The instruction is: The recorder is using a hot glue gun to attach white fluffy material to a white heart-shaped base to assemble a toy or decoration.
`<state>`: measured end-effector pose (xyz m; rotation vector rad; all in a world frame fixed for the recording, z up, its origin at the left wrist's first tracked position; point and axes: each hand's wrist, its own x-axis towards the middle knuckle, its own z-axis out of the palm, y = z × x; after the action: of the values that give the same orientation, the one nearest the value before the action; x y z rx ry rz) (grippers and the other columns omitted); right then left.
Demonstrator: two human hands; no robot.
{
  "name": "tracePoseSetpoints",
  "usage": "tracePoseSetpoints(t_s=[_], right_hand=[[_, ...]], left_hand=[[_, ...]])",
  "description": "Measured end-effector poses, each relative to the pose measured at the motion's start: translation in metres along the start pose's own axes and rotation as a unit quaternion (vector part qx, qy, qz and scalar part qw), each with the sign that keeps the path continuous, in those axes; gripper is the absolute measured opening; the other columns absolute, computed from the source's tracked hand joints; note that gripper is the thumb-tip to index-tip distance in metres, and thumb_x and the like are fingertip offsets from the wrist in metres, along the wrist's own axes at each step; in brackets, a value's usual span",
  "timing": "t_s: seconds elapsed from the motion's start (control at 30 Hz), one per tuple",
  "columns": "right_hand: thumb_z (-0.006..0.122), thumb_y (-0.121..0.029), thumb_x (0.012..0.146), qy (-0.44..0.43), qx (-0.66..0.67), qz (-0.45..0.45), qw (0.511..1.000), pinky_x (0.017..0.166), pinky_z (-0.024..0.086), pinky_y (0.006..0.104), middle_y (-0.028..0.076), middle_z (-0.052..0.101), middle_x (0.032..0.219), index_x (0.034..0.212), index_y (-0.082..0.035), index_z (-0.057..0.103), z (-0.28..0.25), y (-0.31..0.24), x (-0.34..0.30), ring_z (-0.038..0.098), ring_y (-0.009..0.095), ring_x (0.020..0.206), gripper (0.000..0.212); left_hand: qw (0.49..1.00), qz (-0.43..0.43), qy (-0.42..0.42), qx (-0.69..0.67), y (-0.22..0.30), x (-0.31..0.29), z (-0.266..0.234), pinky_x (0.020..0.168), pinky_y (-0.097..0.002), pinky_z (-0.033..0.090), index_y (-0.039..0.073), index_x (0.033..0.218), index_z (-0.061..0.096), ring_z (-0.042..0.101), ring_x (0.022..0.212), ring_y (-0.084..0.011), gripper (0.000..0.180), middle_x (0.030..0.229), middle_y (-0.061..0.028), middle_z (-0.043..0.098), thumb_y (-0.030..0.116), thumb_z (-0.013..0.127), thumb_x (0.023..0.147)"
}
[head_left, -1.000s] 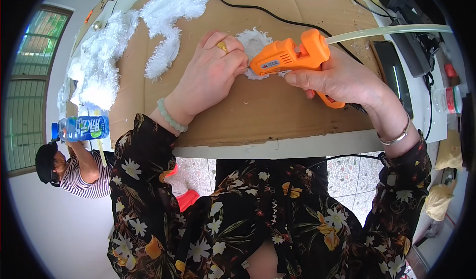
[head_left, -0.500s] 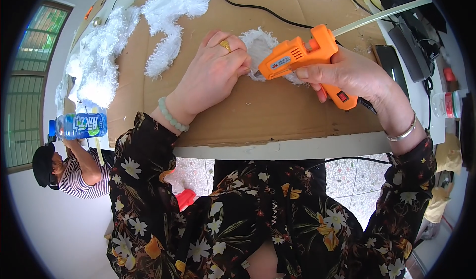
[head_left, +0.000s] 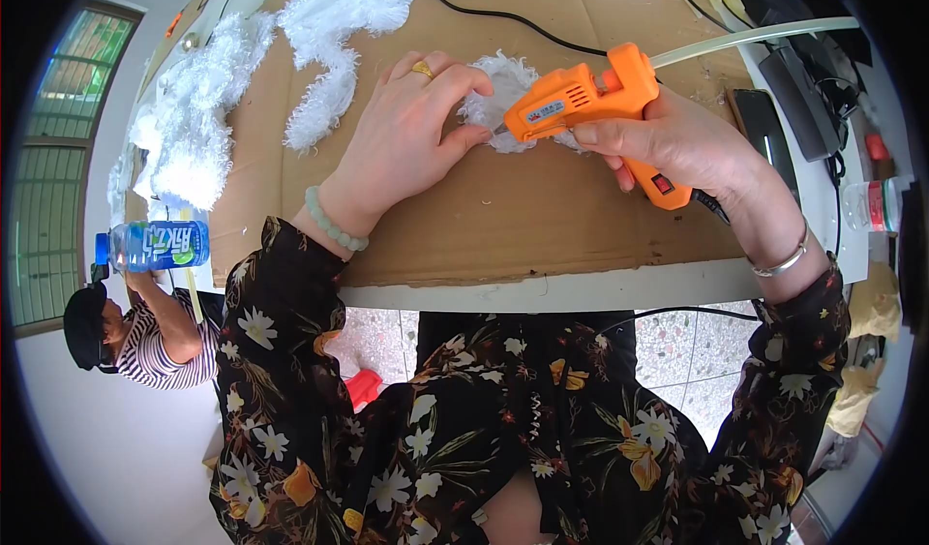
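Note:
An orange hot glue gun is gripped in my right hand, its nozzle pointing left and a long pale glue stick poking out of its back. The nozzle tip is over a small white piece of fluffy, frayed-edged fabric on the cardboard, partly hidden behind the gun. At that fabric's left edge is my left hand, open, thumb and index finger apart with nothing visible between them. The thumb tip comes close to the nozzle; whether it touches the fabric I cannot tell.
Cardboard covers the white table. More white fluffy fabric is heaped at the left. A black cord crosses the back. A dark phone rests at the right. Beyond the left edge are a bottle and another person.
My left thumb and index finger have parted from a pinch, and the hand has shifted slightly left. The glue gun has moved a little left; its glue stick now bends at the far end.

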<state>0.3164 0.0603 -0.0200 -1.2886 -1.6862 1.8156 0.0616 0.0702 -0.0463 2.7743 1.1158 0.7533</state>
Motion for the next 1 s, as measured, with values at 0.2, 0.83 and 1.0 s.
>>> tracePoseSetpoints(t_s=[0.2,0.83,1.0], right_hand=[[0.066,-0.030,0.082,0.003,-0.009,-0.001,1.000,0.055,0.044,0.0229,-0.002,0.052,0.071,0.098,-0.004,0.059,0.001,-0.003,0.005,0.050,0.008,0.061,0.031],[0.065,-0.028,0.083,0.001,-0.006,0.015,1.000,0.052,0.045,0.0237,0.001,0.052,0.067,0.101,-0.002,0.058,-0.002,-0.010,-0.008,0.052,0.010,0.054,0.032],[0.066,-0.023,0.082,0.015,-0.068,0.034,0.997,0.053,0.044,0.0228,0.001,0.053,0.071,0.107,-0.003,0.052,0.006,-0.014,-0.006,0.051,0.009,0.055,0.034]], left_hand=[[0.998,-0.051,-0.020,-0.037,-0.003,0.003,-0.001,0.090,-0.0404,0.037,0.011,0.098,0.054,0.053,0.091,-0.0277,0.035,0.089,-0.0073,0.056,0.015,0.072,0.068],[0.997,-0.044,-0.030,-0.064,-0.004,0.009,0.000,0.096,-0.0403,0.035,0.012,0.101,0.053,0.054,0.090,-0.0285,0.034,0.093,-0.0074,0.057,0.013,0.068,0.070],[0.994,-0.060,-0.039,-0.080,-0.010,0.003,-0.004,0.093,-0.0409,0.036,0.013,0.105,0.051,0.052,0.094,-0.0307,0.039,0.101,-0.0081,0.055,0.011,0.067,0.069]])
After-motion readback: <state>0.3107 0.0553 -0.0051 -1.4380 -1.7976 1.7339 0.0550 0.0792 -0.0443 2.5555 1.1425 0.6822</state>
